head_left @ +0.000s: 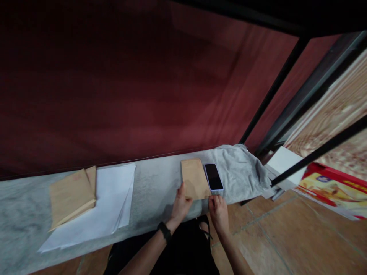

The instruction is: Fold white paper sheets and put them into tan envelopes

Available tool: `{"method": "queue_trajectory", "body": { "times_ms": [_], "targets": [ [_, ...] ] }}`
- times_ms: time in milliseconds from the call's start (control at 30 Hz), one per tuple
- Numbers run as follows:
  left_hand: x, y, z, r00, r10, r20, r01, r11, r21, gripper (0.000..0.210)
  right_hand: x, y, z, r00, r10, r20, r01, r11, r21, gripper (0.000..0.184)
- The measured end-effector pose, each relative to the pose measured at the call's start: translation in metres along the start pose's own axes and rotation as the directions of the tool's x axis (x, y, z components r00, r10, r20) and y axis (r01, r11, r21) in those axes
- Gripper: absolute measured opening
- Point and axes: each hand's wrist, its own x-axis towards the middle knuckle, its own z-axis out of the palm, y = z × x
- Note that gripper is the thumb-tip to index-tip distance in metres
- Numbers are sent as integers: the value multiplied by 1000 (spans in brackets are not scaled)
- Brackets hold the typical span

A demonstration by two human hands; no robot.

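A brown paper envelope (195, 177) lies on the grey cloth in front of me, its near edge toward my lap. My left hand (181, 204) grips its lower left corner, thumb on top and fingers along the side. At the lower right corner, my right hand (218, 210) pinches the edge with curled fingers. Just right of the envelope lies a phone (213, 177) with a dark screen and a pale purple case, close above my right hand.
Several brown envelopes (71, 194) rest on a stack of white paper (110, 202) at the left of the cloth-covered bench (157, 183). A dark metal post (272, 91) rises at the right. A white box (283, 164) and a red-yellow carton (329, 187) stand by the tiled floor.
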Motion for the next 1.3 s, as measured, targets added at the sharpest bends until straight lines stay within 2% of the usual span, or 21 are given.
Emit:
{"method": "queue_trajectory", "body": {
  "times_ms": [133,300,400,700,933,1033,1133,1200,1300],
  "targets": [
    [-7,11,-1,995,86,58,-98,960,261,75,4,3,-4,995,-67,78,70,997,-36,25],
    [-8,14,-2,991,94,98,-130,867,480,65,-4,4,-3,999,-29,41,28,999,22,23],
    [-8,15,0,989,85,124,-141,806,574,58,-8,3,-1,997,-50,50,50,999,18,23],
    [2,27,1,982,83,167,-172,753,635,52,8,-9,6,997,-30,77,28,999,33,31],
    [-4,21,-9,959,159,235,-268,778,569,46,1,-11,9,993,-84,78,80,995,56,31],
    [-12,15,-30,939,256,229,-341,782,523,46,-8,-8,12,989,-129,74,125,991,45,31],
    [-24,6,-72,932,359,46,-306,713,631,44,-15,-5,14,982,-176,68,174,984,45,32],
    [-35,-5,-111,902,413,-125,-204,664,720,45,-18,-5,15,979,-191,70,189,981,35,33],
    [-59,-35,-170,850,385,-361,46,628,777,53,-20,-7,16,979,-193,67,193,981,11,33]
  ]
}}
